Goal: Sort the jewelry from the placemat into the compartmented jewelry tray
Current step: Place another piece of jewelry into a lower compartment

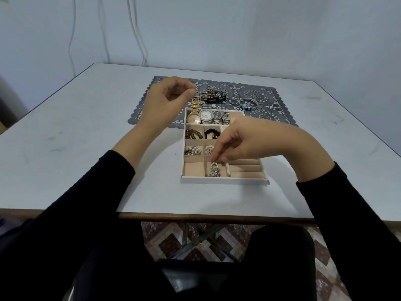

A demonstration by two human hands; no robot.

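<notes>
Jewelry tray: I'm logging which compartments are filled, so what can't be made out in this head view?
Head view, jewelry tray: the right hand, pinching a sparkly pendant, covers the middle-right compartments.
Head view, chain pile on the placemat: tangled and too small to count pieces.
Head view, left hand: its fingertips hide where it pinches the chain pile.
Head view, watches: dials too small to read.

Head camera looks forward and down, close over the table point(86, 127)

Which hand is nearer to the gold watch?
Left. The left hand pinches a chain just beyond the gold watch; the right hand pinches a pendant in a near compartment.
</notes>
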